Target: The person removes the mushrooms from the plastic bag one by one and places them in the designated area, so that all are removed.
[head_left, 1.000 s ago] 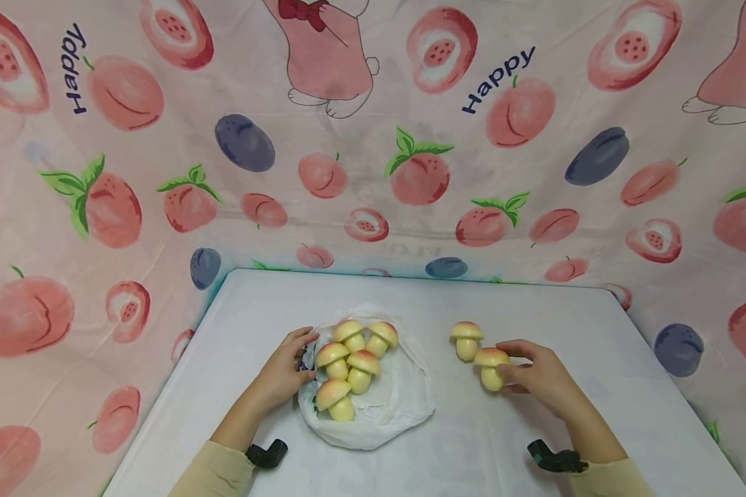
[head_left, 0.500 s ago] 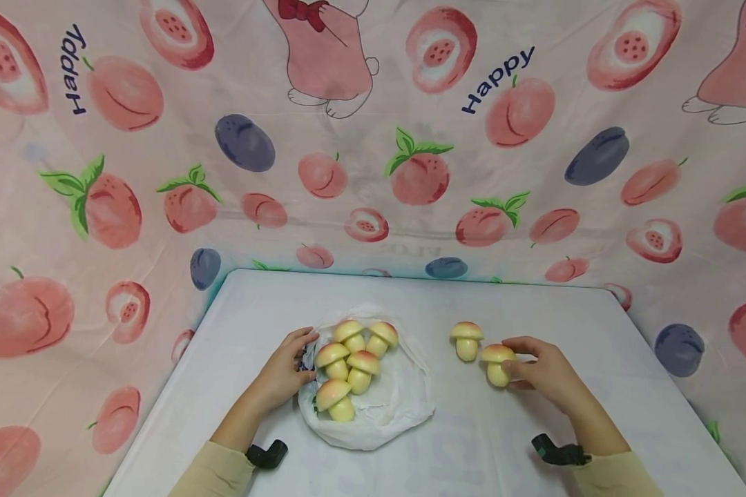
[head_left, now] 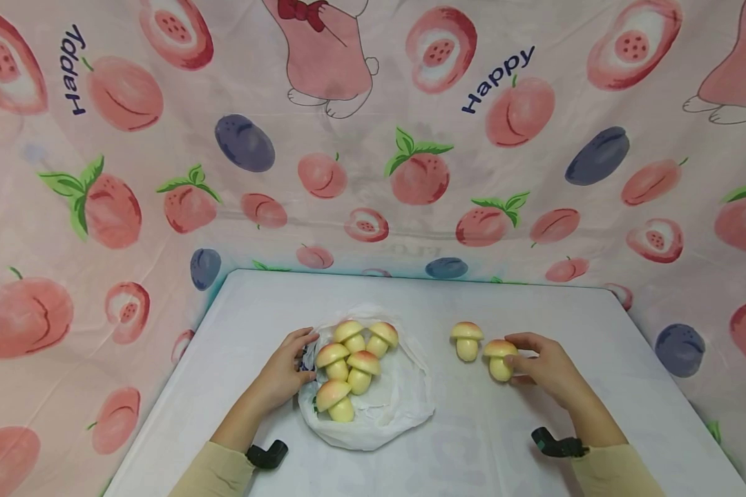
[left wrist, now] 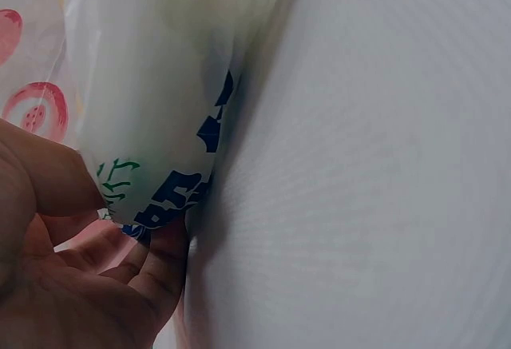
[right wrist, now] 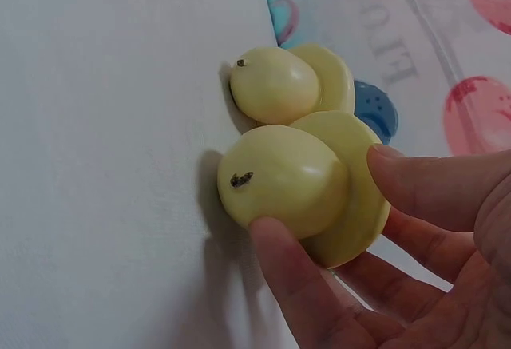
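My right hand holds a yellow toy mushroom with a reddish cap at the right of the table. Thumb and fingers are on its cap and stem in the right wrist view, where a dark mark shows on the stem's end. Just left of it and slightly farther back stands a second toy mushroom. My left hand grips the left side of a white plastic bag, and blue and green print shows beside the fingers. Inside the spread bag sit several more toy mushrooms, grouped at its left.
All this lies on a white-covered table. A pink fruit-print cloth hangs behind and at the sides. A black wrist mount is on the left wrist and another mount on the right.
My right hand has shifted the held toy mushroom slightly right and farther back, mostly in the first half second. The left hand, the bag and the other mushrooms stay in place.
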`<action>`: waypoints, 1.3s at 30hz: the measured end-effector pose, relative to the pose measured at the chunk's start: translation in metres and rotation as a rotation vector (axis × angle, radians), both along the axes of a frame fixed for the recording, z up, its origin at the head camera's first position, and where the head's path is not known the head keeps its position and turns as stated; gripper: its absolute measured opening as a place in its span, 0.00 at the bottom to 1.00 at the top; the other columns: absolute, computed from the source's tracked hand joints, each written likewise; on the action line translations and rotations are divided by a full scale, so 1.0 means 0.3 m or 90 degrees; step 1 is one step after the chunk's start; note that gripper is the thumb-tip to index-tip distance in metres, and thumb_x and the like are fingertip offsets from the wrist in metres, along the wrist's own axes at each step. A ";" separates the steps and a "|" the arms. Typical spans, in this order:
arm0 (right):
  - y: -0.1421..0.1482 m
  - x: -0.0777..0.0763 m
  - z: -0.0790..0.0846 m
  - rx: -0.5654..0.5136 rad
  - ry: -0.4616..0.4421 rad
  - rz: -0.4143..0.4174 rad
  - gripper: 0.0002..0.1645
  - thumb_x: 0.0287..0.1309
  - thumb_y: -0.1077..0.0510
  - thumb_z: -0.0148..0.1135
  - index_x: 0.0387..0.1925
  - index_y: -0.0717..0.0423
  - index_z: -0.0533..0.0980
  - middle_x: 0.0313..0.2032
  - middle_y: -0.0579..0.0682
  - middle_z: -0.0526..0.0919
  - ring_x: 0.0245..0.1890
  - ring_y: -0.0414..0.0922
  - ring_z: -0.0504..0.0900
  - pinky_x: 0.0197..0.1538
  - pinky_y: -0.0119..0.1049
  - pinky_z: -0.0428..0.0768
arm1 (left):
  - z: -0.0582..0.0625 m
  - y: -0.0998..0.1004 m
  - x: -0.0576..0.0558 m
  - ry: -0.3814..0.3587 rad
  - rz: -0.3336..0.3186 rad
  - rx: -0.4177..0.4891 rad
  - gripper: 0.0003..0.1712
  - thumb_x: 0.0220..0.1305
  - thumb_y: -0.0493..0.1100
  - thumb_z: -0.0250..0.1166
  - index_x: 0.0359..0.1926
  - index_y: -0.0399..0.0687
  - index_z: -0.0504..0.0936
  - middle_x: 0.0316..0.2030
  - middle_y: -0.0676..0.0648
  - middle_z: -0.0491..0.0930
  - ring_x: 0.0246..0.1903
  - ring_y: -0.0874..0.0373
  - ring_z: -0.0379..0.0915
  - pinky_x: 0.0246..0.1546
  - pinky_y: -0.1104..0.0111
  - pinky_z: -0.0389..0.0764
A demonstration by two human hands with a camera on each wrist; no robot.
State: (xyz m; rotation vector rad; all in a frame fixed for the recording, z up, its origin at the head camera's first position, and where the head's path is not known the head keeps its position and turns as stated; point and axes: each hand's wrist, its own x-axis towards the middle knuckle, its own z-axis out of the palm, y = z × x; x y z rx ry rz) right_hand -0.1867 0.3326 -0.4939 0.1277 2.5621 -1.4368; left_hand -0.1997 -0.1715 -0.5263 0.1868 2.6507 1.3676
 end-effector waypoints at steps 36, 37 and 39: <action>0.011 -0.073 0.008 0.003 -0.008 -0.004 0.35 0.75 0.60 0.65 0.75 0.70 0.66 0.75 0.74 0.67 0.57 0.55 0.83 0.45 0.41 0.93 | 0.004 0.000 -0.002 0.003 -0.003 -0.004 0.44 0.65 0.26 0.72 0.80 0.49 0.70 0.84 0.47 0.59 0.75 0.34 0.68 0.71 0.41 0.77; 0.010 -0.074 0.007 0.002 -0.009 -0.005 0.35 0.75 0.60 0.65 0.76 0.70 0.66 0.75 0.74 0.67 0.57 0.55 0.83 0.45 0.41 0.93 | 0.004 -0.001 -0.002 0.003 -0.003 -0.004 0.44 0.65 0.26 0.72 0.80 0.49 0.70 0.84 0.47 0.59 0.75 0.34 0.68 0.71 0.41 0.77; 0.010 -0.076 0.007 -0.001 -0.012 -0.006 0.35 0.75 0.60 0.64 0.76 0.69 0.65 0.75 0.73 0.67 0.56 0.54 0.83 0.45 0.42 0.93 | 0.001 -0.002 -0.003 0.004 -0.004 -0.004 0.44 0.65 0.27 0.72 0.80 0.49 0.70 0.84 0.47 0.59 0.76 0.34 0.68 0.71 0.41 0.77</action>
